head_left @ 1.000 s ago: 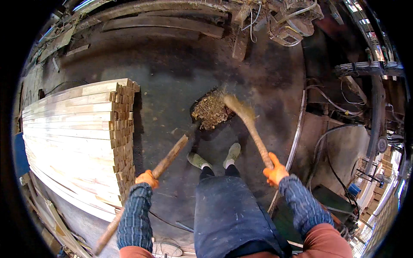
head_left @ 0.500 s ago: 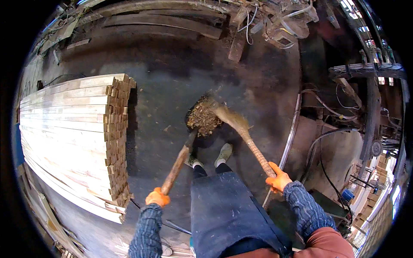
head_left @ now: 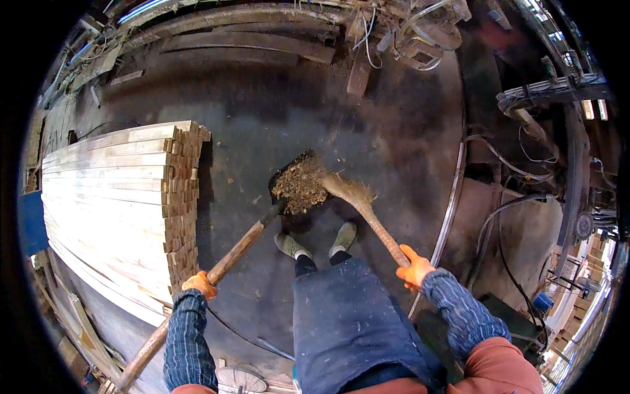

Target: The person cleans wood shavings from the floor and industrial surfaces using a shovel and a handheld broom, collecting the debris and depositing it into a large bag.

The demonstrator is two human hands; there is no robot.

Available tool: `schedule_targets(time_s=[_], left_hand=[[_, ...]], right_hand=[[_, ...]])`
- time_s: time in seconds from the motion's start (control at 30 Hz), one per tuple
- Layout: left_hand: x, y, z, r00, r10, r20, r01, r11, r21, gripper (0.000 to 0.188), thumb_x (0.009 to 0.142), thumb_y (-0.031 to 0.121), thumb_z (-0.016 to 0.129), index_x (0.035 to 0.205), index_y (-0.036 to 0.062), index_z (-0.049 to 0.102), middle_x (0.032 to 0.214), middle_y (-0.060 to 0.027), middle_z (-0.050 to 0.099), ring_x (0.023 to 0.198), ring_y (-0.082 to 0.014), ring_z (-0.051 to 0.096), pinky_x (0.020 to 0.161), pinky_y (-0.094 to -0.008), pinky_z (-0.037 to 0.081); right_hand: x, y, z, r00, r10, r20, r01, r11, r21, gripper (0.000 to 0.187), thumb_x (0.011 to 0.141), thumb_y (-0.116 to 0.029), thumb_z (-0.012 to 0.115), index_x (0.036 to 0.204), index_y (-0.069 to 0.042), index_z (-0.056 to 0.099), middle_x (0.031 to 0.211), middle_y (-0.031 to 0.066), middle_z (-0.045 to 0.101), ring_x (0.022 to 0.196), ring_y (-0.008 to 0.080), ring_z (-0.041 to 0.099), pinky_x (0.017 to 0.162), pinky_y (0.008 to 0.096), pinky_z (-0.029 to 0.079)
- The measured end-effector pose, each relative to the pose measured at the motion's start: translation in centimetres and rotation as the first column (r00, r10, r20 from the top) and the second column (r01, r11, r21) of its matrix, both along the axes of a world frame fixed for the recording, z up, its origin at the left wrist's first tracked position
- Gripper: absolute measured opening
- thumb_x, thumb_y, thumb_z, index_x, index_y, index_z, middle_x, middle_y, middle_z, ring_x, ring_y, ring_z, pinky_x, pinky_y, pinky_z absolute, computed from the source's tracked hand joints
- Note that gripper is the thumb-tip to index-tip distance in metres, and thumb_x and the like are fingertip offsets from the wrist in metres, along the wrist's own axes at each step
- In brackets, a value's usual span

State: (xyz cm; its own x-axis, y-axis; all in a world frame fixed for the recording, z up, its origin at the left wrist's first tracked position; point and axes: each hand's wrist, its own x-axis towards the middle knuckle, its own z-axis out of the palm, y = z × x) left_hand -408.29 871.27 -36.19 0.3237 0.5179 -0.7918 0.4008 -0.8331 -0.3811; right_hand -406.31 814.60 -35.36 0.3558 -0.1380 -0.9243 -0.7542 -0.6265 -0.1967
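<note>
My left hand (head_left: 200, 285), in an orange glove, is closed round the wooden handle of a shovel (head_left: 244, 248). The handle slants from the lower left up to a dark blade, which is heaped with brown wood chips and debris (head_left: 300, 188). In another orange glove, my right hand (head_left: 415, 268) grips the bound handle of a straw broom (head_left: 378, 230). The broom's bristles (head_left: 346, 189) touch the right side of the heap. Both tools meet just beyond my shoes (head_left: 342, 238); the debris hides most of the blade.
A stack of pale planks (head_left: 108, 197) stands on the left, close to the shovel handle. A metal rail (head_left: 451, 210) runs along the floor at right, with hoses (head_left: 489, 217) and machinery beyond. Old boards (head_left: 262, 44) lie along the far side.
My left hand has moved left and up with the shovel, and the loaded blade has shifted slightly left. The broom has moved left too, its bristles still against the heap.
</note>
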Motion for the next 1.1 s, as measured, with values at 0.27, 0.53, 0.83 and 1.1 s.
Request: schedule_targets(time_s=[0.27,0.53,0.83,1.1], left_hand=[[-6.8,-2.5,-3.4,0.998,0.064,0.001,-0.064,0.998,-0.029,0.060,0.068,0.036,0.078,0.120,0.0120,0.060,0.099,-0.0092,0.074,0.096,-0.0236,0.071,0.087,-0.0348,0.054],[-7.2,-4.9,-0.9,0.983,0.183,-0.025,-0.182,0.937,-0.299,0.065,0.069,0.033,0.076,0.124,0.0059,0.055,0.097,-0.0153,0.073,0.097,-0.0268,0.070,0.086,-0.0359,0.054],[-6.5,-1.8,-2.2,0.918,0.351,-0.184,-0.393,0.741,-0.544,0.035,0.077,0.010,0.073,0.101,-0.0092,0.056,0.080,-0.0170,0.070,0.066,-0.0268,0.071,0.057,-0.0370,0.059],[-2.2,-3.4,3.6,0.869,0.109,-0.483,-0.415,0.693,-0.590,0.032,0.083,0.025,0.075,0.102,0.0015,0.066,0.088,-0.0146,0.071,0.078,-0.0302,0.068,0.065,-0.0404,0.054]], right_hand=[[6.0,-2.2,-3.0,0.982,-0.089,0.164,0.094,0.995,-0.018,0.081,0.084,-0.012,0.062,0.155,-0.027,0.027,0.081,0.0119,0.066,0.056,0.0182,0.062,0.050,0.0350,0.052],[-2.2,3.6,-7.9,0.978,0.102,0.180,-0.102,0.995,-0.007,0.079,0.083,-0.014,0.062,0.154,-0.027,0.029,0.077,0.0137,0.068,0.060,0.0232,0.065,0.053,0.0383,0.052],[-19.8,4.5,10.7,0.933,-0.359,-0.028,0.358,0.915,0.186,0.081,0.083,-0.020,0.067,0.154,-0.025,0.030,0.086,0.0117,0.069,0.061,0.0162,0.064,0.056,0.0306,0.055],[-37.9,2.4,11.6,0.541,-0.840,-0.046,0.833,0.527,0.171,0.087,0.078,-0.014,0.071,0.154,-0.022,0.029,0.085,0.0121,0.067,0.058,0.0189,0.062,0.052,0.0339,0.053]])
